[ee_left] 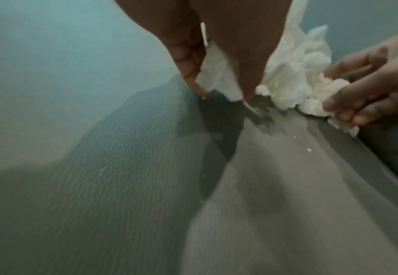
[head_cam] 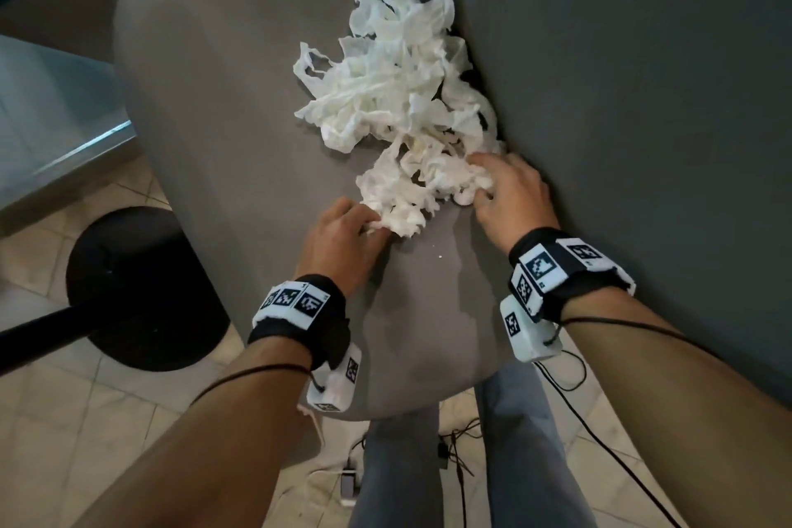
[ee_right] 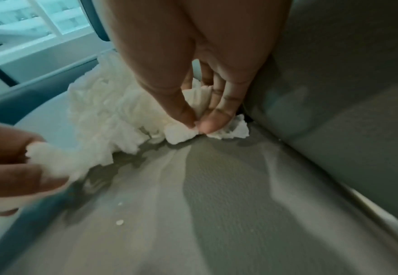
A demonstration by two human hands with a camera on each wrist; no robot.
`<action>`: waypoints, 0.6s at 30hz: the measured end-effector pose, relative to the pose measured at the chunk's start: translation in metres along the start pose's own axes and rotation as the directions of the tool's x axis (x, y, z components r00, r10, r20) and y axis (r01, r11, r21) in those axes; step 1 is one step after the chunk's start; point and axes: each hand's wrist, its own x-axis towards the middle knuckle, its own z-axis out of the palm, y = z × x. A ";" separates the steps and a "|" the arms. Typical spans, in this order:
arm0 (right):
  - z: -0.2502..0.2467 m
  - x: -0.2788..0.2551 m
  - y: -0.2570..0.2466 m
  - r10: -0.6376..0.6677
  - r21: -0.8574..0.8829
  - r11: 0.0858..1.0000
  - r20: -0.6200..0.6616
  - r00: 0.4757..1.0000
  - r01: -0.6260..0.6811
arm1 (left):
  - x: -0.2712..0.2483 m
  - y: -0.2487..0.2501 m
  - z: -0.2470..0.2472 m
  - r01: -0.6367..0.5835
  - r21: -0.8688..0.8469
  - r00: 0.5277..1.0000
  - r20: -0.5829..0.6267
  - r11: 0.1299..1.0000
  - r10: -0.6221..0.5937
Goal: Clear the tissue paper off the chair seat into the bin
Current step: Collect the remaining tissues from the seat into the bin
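While crumpled white tissue paper heap (head_cam: 398, 99) lies on grey fabric chair seat (head_cam: 223, 141) against backrest, your left hand (head_cam: 343, 244) and right hand (head_cam: 510, 197) each pinch its near edge.

Tissue paper (head_cam: 398, 99) on the chair seat (head_cam: 223, 107) against the backrest (head_cam: 621, 77), bin (head_cam: 141, 287) left on the floor

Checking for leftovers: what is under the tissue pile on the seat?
The tissue pile lies on the bare grey seat, against the backrest. A few white crumbs show beside its near edge. Anything beneath the pile is covered.
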 end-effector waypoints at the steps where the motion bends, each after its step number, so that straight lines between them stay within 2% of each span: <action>1: 0.001 -0.001 0.001 0.008 0.024 1.000 -0.001 1.000 -0.008 | -0.005 0.001 -0.001 0.000 -0.023 0.999 -0.036 1.000 -0.001; 6: -0.008 -0.013 0.004 0.098 0.149 0.984 0.003 0.995 -0.097 | -0.033 0.006 -0.016 0.020 -0.156 0.977 -0.209 0.987 -0.053; 8: -0.010 -0.021 0.003 0.105 0.179 0.978 -0.001 0.994 -0.103 | -0.038 0.008 -0.020 0.067 -0.255 0.960 -0.246 0.965 -0.132; 11: -0.007 -0.026 0.003 0.144 0.203 0.969 -0.014 0.989 -0.138 | -0.040 0.015 -0.020 0.183 -0.319 0.949 -0.188 0.930 -0.251; 14: 0.001 -0.024 0.004 0.181 0.191 0.965 0.004 0.983 -0.179 | -0.033 0.021 -0.014 0.119 -0.215 0.981 -0.127 0.969 -0.148; 16: 0.005 -0.023 0.004 0.154 0.198 0.968 0.016 0.988 -0.154 | -0.026 0.023 -0.006 0.068 -0.071 0.997 -0.031 0.995 -0.070; 18: 0.010 -0.021 0.003 0.099 0.211 0.972 0.029 0.995 -0.103 | -0.021 0.025 0.004 0.037 0.059 0.996 0.084 0.998 -0.042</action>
